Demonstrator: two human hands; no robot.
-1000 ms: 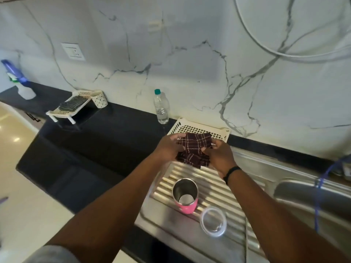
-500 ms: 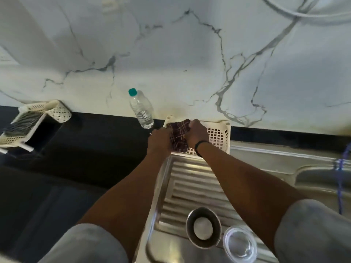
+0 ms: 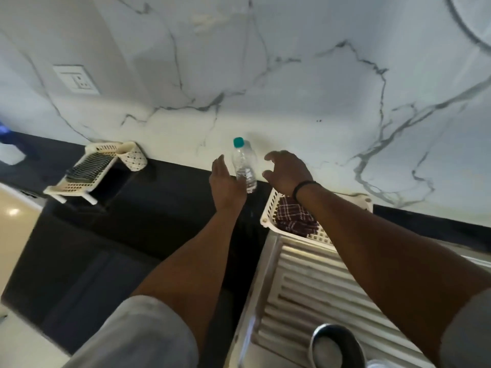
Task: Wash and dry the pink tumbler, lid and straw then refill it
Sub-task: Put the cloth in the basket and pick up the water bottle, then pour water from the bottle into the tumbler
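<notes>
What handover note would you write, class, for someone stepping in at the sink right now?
Left hand: open, empty, beside the clear plastic water bottle with the teal cap.
Right hand: open, empty, on the bottle's other side; neither hand grips it yet.
Dark red checked cloth: lying in the cream perforated plastic basket.
Steel-lined tumbler: upright, open, on the ribbed steel drainboard.
Done: apparently drying, with the cloth set aside.
Left: pick up the bottle, refill the tumbler, fit lid and straw.
</notes>
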